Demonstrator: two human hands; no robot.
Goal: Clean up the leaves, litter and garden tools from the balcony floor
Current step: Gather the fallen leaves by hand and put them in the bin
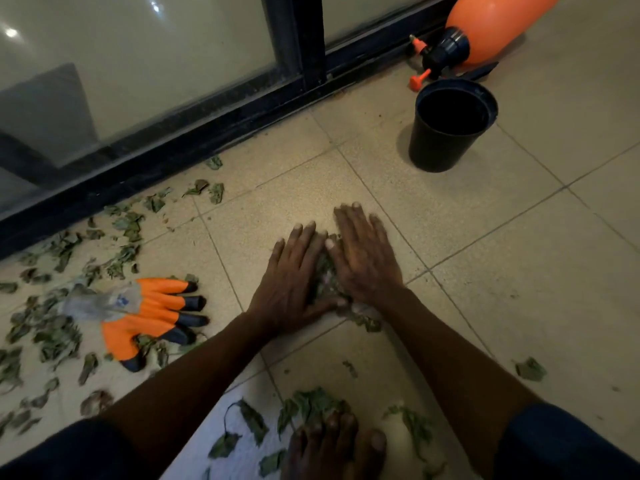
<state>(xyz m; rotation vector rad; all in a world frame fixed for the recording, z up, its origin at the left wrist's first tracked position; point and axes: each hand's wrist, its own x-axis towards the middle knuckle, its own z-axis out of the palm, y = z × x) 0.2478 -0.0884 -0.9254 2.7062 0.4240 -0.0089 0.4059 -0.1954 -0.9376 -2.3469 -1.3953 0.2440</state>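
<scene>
You're looking down at the tiled balcony floor (519, 271), w/ the glass sliding door (138, 64) and its dark bottom track across the top left. An orange pressure sprayer (491, 26) lies on its side top right, nozzle end twd the track. Just in front of it a black plastic pot (446, 140) stands upright, well apart from yr hands. Yr left hand (294, 282) and right hand (363, 258) are near frame centre, fingers straight and a bit spread, palms angled twd each other, pressing a small heap of dry leaves (327, 278) between them; the left thumb lies along the heap's near edge. Neither hand has fingers wrapped round anything. Left of yr left forearm a pair of orange gloves (152, 317) w/ black claw tips lies on the floor, w/ a clear plastic piece (100, 303) across them, can't tell what it is. Scattered leaves (59, 334) cover the floor at left up to the track, there are more leaves (311, 407) just beyond yr bare foot (332, 448) at the bottom, and one stray leaf (530, 368) lies at right
</scene>
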